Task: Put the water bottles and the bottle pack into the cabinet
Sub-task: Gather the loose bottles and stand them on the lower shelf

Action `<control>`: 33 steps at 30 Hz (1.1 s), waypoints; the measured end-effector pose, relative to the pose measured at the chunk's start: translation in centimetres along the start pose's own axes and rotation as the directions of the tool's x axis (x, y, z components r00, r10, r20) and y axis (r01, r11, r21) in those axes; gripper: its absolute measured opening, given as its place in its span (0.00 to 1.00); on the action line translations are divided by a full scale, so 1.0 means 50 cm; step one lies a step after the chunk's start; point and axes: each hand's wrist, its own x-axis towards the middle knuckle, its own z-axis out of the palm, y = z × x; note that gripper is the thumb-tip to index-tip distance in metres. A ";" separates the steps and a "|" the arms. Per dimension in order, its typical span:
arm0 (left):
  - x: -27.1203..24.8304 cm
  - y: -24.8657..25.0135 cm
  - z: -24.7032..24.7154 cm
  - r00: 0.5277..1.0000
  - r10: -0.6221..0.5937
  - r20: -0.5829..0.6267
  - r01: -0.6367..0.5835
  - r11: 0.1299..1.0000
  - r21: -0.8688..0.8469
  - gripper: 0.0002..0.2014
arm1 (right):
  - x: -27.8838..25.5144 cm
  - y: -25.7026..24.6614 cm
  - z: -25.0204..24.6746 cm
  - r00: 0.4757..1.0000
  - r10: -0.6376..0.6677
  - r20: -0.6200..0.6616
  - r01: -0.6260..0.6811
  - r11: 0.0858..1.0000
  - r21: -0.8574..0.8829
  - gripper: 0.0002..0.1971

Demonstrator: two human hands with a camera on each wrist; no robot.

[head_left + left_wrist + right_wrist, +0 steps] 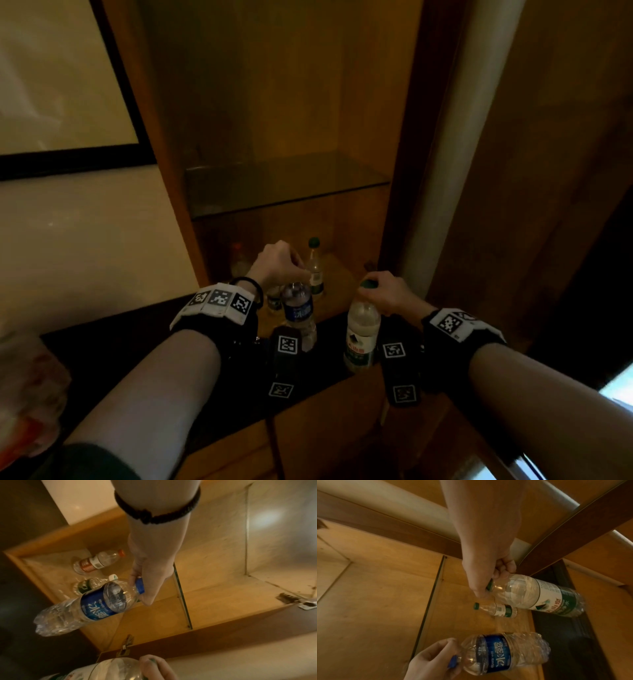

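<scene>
My left hand (284,262) pinches the blue cap of a blue-labelled water bottle (299,313) and holds it hanging at the cabinet's front edge; the same bottle (89,605) shows in the left wrist view. My right hand (383,291) grips the green cap of a larger green-and-white-labelled bottle (361,334), seen too as the large bottle (537,595) from the right wrist. Inside the cabinet (284,102) stand a small green-capped bottle (315,270), a red-labelled bottle (97,562) at the back left, and a green-labelled bottle (91,585). No bottle pack is in view.
A glass shelf (287,185) spans the cabinet above the bottom compartment. A pale round post (459,137) stands at the cabinet's right side. A dark ledge (120,342) runs in front of the opening. A framed picture (61,85) hangs on the left wall.
</scene>
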 end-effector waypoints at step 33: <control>0.480 -0.158 0.083 0.967 -0.234 -0.105 0.240 0.969 0.059 0.14 | 0.567 0.049 0.026 0.992 0.089 0.090 -0.097 0.992 0.086 0.16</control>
